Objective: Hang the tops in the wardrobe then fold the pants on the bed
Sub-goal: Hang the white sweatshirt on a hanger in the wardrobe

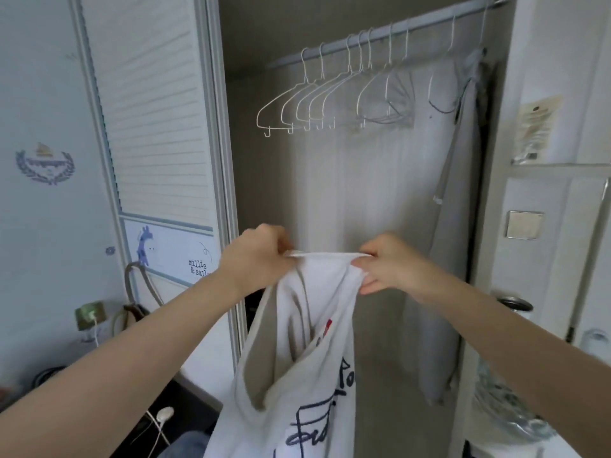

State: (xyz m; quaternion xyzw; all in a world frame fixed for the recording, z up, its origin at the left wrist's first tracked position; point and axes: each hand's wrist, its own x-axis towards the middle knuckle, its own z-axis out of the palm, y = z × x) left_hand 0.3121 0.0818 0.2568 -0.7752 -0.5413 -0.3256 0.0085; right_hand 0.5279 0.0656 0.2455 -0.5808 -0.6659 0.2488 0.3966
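You held one white cotton top with dark blue lettering [307,375] stretched between both hands, your left hand [261,256] and right hand [390,262] each pinching its upper edge in front of the open wardrobe [330,193]. About nine bare white wire hangers [317,97] hung on the rail [380,33], beside one grey garment [463,193] at the right, with open room below them.

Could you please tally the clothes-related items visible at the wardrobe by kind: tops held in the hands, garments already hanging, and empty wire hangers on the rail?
White printed top, held up by left hand and right hand: 1
Grey garment hanging at the rail's right end: 1
Empty white wire hangers: about 8; they overlap, so the count is approximate
Total: about 10
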